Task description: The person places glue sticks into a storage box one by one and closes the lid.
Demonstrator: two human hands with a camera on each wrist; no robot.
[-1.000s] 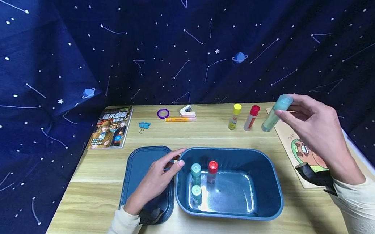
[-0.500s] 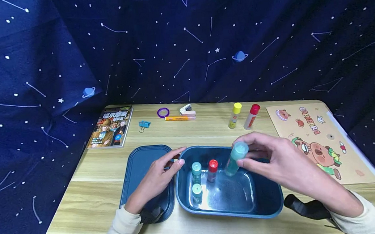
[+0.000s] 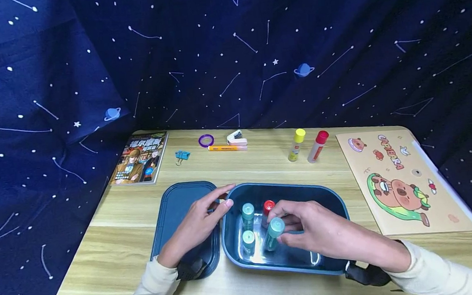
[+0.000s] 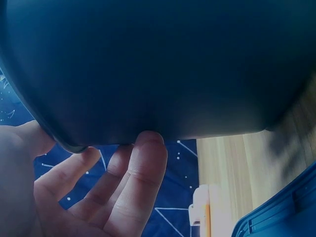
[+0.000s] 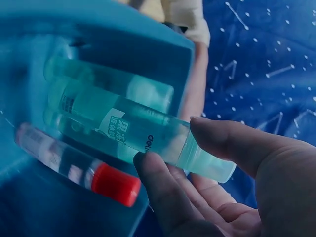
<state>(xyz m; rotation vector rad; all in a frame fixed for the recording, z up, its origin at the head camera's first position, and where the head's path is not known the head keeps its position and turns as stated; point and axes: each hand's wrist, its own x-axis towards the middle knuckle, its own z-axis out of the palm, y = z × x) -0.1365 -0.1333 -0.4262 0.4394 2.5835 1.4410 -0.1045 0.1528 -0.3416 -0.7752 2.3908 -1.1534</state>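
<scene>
My right hand (image 3: 319,228) pinches a green liquid glue bottle (image 3: 275,234) near its cap, upright inside the dark blue plastic box (image 3: 330,195). Two more green glue bottles (image 3: 247,216) stand at the box's left end, and a red-capped glue bottle (image 3: 269,206) stands behind the held one, partly covered by my fingers. In the right wrist view, thumb and fingers lie on either side of the held bottle (image 5: 143,131). My left hand (image 3: 202,220) holds the box's far left corner; the left wrist view shows its thumb at the rim and fingers against the outer wall (image 4: 158,74).
Left of the box lies its blue lid (image 3: 182,201). Behind stand a yellow-capped glue bottle (image 3: 296,145) and a red-capped glue stick (image 3: 318,146). A folder (image 3: 410,176), book (image 3: 140,159), binder clip (image 3: 182,156), tape roll (image 3: 206,141), orange marker (image 3: 228,148) and stapler (image 3: 236,138) surround them.
My right hand has carried the green glue bottle from above the table at the back right, leftward and down into the box beside the other bottles. My left hand has stayed at the box's corner.
</scene>
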